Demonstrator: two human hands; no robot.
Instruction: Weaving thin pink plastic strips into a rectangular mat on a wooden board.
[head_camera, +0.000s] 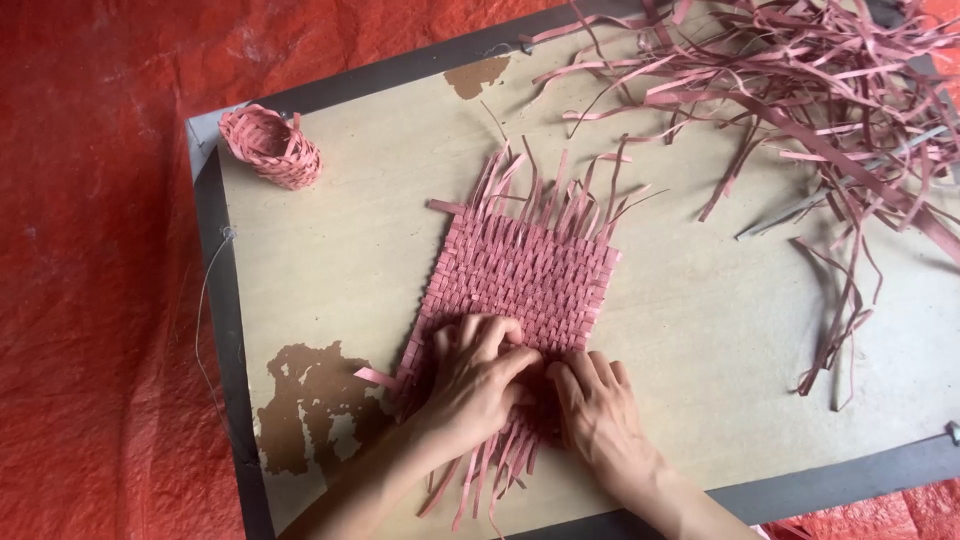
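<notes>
Item: woven mat (520, 275), pink strips, mid-bench (700, 330). My left hand (475, 385) and right hand (600, 420) pressed flat on near edge, fingers curled, pinching weave. Likely light, floppy, prone to unravelling; grip woven body, not loose ends.

Both hands down, side by side, palms facing down.
Left hand (475, 385) has fingers curled, knuckles up, fingertips pressing down; forearm runs in from the lower left. Right hand (595, 410) lies flatter, fingers together pointing up-left, its index finger touching the left hand's fingers; forearm enters from the bottom right. Both wrists bare.
</notes>
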